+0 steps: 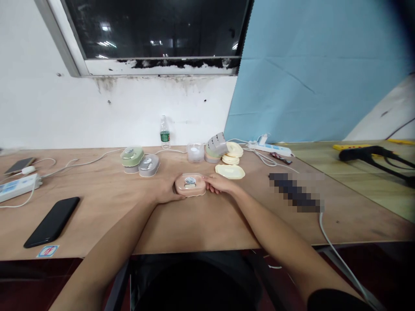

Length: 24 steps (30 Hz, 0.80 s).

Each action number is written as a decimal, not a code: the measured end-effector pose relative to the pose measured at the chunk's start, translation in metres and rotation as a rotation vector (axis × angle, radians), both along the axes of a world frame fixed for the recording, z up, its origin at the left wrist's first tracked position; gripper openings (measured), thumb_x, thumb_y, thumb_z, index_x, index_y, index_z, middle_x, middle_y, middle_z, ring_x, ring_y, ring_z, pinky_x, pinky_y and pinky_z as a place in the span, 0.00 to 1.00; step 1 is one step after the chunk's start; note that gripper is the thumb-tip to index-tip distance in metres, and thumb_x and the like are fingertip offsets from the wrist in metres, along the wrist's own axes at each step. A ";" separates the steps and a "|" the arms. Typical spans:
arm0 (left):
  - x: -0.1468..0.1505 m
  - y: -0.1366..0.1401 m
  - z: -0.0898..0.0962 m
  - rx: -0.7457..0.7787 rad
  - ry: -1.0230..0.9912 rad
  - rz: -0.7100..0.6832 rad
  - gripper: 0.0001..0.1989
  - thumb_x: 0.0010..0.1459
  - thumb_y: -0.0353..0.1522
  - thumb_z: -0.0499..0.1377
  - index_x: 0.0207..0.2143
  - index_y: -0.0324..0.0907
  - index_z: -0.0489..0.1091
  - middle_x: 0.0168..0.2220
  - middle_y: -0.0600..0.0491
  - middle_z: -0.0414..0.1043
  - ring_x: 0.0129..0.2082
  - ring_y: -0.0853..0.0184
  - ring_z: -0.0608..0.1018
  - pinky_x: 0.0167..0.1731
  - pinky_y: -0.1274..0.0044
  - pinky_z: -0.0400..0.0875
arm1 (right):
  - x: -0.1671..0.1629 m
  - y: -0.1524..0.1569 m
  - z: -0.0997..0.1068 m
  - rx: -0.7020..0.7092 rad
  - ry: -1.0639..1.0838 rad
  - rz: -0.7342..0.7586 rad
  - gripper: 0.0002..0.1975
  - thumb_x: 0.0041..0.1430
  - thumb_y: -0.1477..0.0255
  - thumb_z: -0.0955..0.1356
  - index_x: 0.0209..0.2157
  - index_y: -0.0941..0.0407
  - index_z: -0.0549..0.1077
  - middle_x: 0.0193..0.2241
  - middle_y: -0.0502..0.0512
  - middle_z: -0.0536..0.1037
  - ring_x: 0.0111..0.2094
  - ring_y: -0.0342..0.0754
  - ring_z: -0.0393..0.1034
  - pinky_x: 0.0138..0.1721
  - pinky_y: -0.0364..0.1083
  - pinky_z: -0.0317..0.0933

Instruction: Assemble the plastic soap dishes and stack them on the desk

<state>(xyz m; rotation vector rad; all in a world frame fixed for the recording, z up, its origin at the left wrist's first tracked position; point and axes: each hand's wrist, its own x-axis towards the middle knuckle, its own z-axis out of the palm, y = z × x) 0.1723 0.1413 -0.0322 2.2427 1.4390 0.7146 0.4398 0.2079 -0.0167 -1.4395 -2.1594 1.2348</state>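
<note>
Between my hands, on the table, is a pink lidded plastic box (190, 188) with rounded corners and a round label on its lid. My left hand (167, 190) wraps its left side, with the thumb along the near edge. On the opposite side, my right hand (218, 183) grips the right end, fingers curled in. Just beyond the right hand lies a cream scalloped tray (230, 171). Similar boxes stand farther left: a green-lidded one (132, 155) on top of a grey piece, and a grey one (149, 165) beside it.
Behind the right hand are stacked cream trays (234, 151), a tilted grey part (218, 143) and translucent pieces (195, 153). A water bottle (164, 134) stands by the wall. A black phone (52, 222) and a power strip (19, 188) lie left; another power strip (274, 149) lies right, with cables.
</note>
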 end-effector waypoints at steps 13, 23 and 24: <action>-0.020 0.006 0.012 0.413 0.034 0.231 0.45 0.42 0.36 0.67 0.62 0.42 0.55 0.58 0.44 0.61 0.58 0.51 0.64 0.58 0.63 0.61 | -0.003 0.000 -0.006 0.161 0.011 -0.036 0.26 0.58 0.48 0.60 0.27 0.57 0.69 0.17 0.48 0.70 0.13 0.39 0.58 0.16 0.40 0.49; -0.061 0.008 0.027 0.377 -0.102 1.037 0.47 0.45 0.43 0.66 0.64 0.45 0.49 0.56 0.41 0.59 0.56 0.51 0.65 0.56 0.62 0.59 | -0.006 -0.004 -0.005 0.336 -0.040 0.039 0.19 0.56 0.54 0.66 0.31 0.57 0.74 0.24 0.51 0.75 0.26 0.44 0.66 0.28 0.41 0.54; -0.062 0.009 0.026 0.356 -0.090 1.066 0.46 0.44 0.44 0.66 0.63 0.47 0.50 0.56 0.41 0.60 0.57 0.50 0.65 0.56 0.60 0.58 | -0.006 -0.004 -0.005 0.354 -0.045 0.044 0.19 0.56 0.55 0.66 0.32 0.57 0.75 0.25 0.51 0.76 0.27 0.44 0.66 0.28 0.42 0.54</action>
